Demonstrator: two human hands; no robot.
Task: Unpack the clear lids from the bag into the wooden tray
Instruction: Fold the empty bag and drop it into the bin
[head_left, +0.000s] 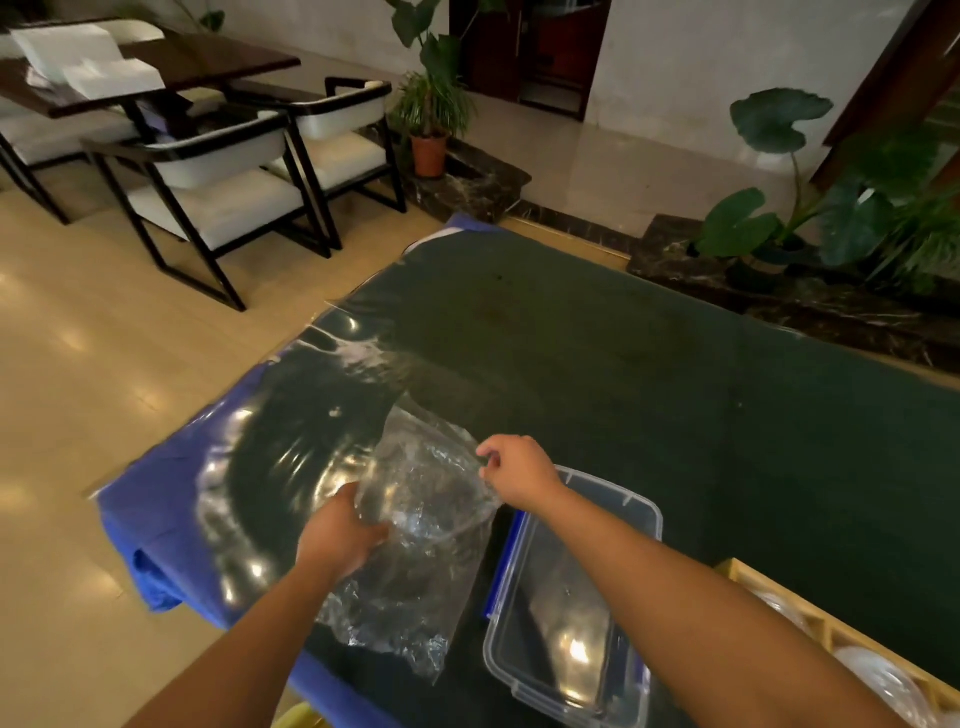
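Note:
A clear plastic bag (415, 551) hangs over the dark green table top (623, 364), crumpled and see-through. My left hand (340, 530) grips its left side near the mouth. My right hand (514, 470) pinches the bag's upper right edge between thumb and fingers. Something clear and curved shows inside the bag, but I cannot tell how many lids it holds. The wooden tray (779, 597) sits at the lower right, partly cut off by the frame, with clear domed lids (883, 680) inside it.
A clear plastic box (644, 519) with blue clips stands on the table under my right forearm. Blue cloth (150, 519) and a shiny clear sheet cover the table's left end. Chairs (218, 197), a dark table and potted plants (431, 135) stand beyond.

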